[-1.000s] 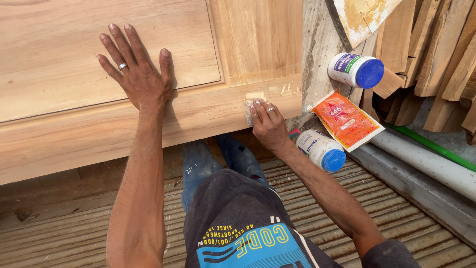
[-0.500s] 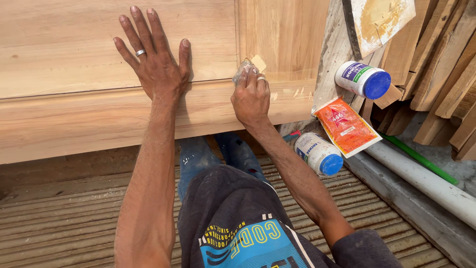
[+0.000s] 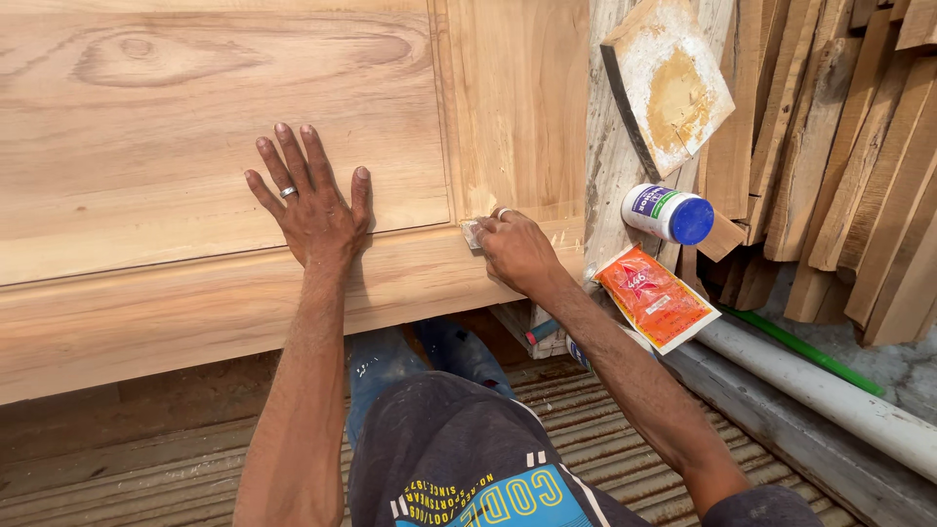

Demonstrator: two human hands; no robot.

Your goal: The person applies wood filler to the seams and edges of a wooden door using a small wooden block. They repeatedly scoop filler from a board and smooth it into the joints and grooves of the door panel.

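Note:
A pale wooden door (image 3: 176, 127) with a raised panel lies in front of me. My left hand (image 3: 314, 205) presses flat on the panel, fingers spread, a ring on one finger. My right hand (image 3: 512, 249) grips a small putty scraper (image 3: 471, 232) and holds it against the moulded groove at the panel's lower right corner. Smears of light filler mark the wood beside that corner.
A white jar with a blue lid (image 3: 670, 213) and an orange packet (image 3: 652, 296) lie to the right. A filler-smeared board (image 3: 669, 83) leans on stacked planks (image 3: 830, 146). A white pipe (image 3: 820, 390) and green rod (image 3: 800, 349) lie along the ribbed floor (image 3: 117, 488).
My right hand with the scraper went up from the lower rail to the panel corner, then settled a little lower in the groove. The view shifted; my left hand stays flat.

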